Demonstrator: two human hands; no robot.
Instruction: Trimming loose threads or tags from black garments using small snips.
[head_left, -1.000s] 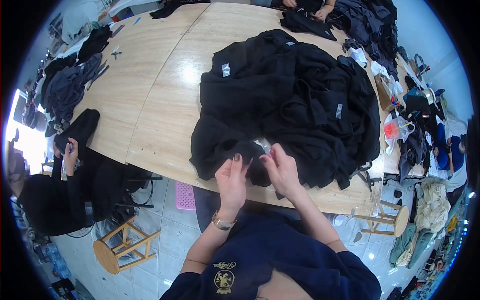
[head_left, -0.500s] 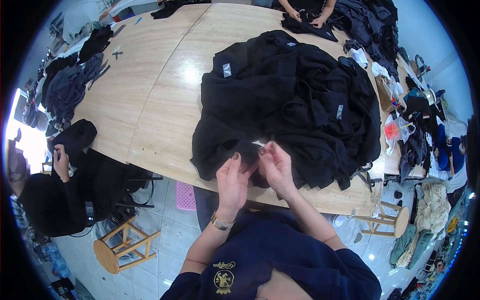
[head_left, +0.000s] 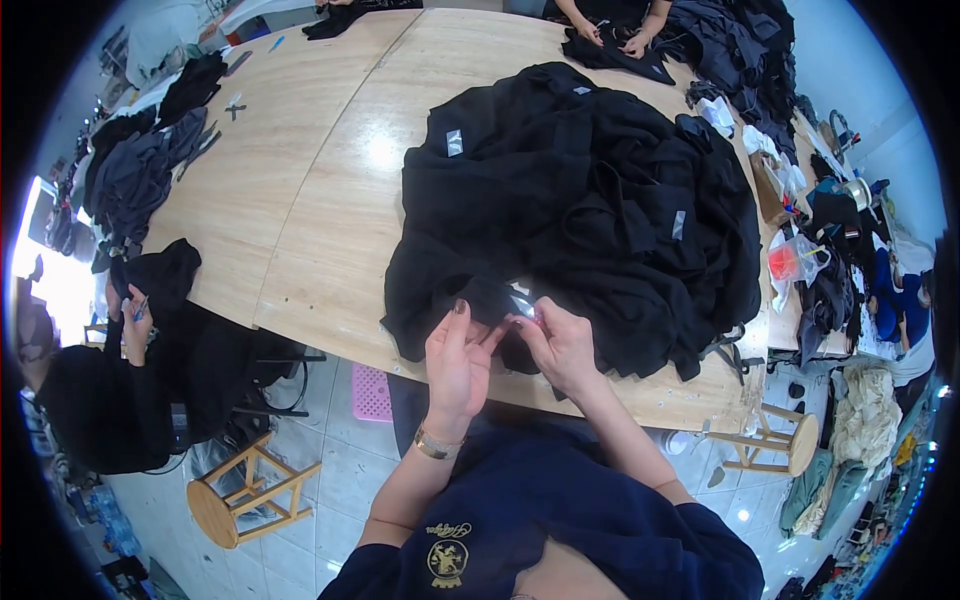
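Observation:
A large heap of black garments [head_left: 540, 200] lies on the wooden table in front of me, with several small pale labels on it. At its near edge, my left hand [head_left: 457, 362] grips a fold of black garment [head_left: 478, 294], thumb raised along it. Beside it, my right hand [head_left: 562, 345] is closed with thumb and fingers pinched together. A small shiny piece [head_left: 521, 298], pale and silvery, shows just past its fingertips against the cloth. A bit of pink also shows at those fingers; I cannot make out what it belongs to.
Across the wooden table [head_left: 340, 200], another person's hands [head_left: 612, 40] work on black cloth. At left, a seated person's hand [head_left: 138, 325] holds a small tool near black cloth. Wooden stools [head_left: 215, 510] stand on the floor. A cup with red drink [head_left: 785, 262] stands at right.
My right hand has turned and dropped slightly, its fingers now closed lower, and the shiny piece shows more. My left hand has shifted slightly left. The seated person's hand has moved right.

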